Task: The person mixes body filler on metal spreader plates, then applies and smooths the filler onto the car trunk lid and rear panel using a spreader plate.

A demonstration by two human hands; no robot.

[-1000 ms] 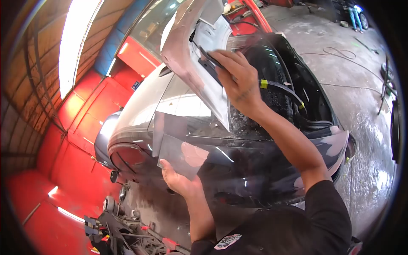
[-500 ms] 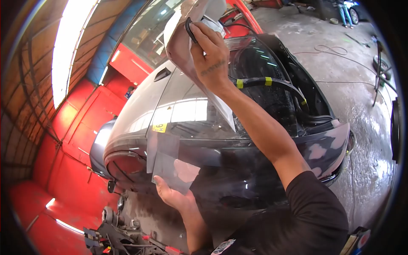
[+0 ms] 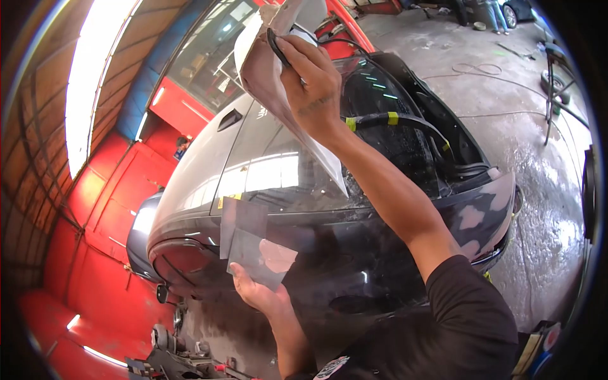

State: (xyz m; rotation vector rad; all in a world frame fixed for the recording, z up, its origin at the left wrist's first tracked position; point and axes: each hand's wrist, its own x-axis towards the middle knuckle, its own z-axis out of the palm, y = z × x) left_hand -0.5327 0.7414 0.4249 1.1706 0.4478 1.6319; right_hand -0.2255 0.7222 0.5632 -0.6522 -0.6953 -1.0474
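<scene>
In my left hand are thin grey sheets, one with a pinkish patch of material on it. My right hand, raised at the top, grips a flat black tool against the edge of a tall pale panel. That panel has pinkish-grey areas and narrows to a white point lower down. Behind both hands is a dark car with pinkish patches near its right end. The underside of my right fingers is hidden.
A black hose with yellow tape crosses the car's glass. Dark parts lie on the floor at the lower left. A metal stand is at the right. A person's legs show at the top right, and another person stands behind the car.
My right hand with the black tool has moved up and left along the panel, from its inner side to its outer edge. The left hand and sheets have shifted slightly; the view has turned a little.
</scene>
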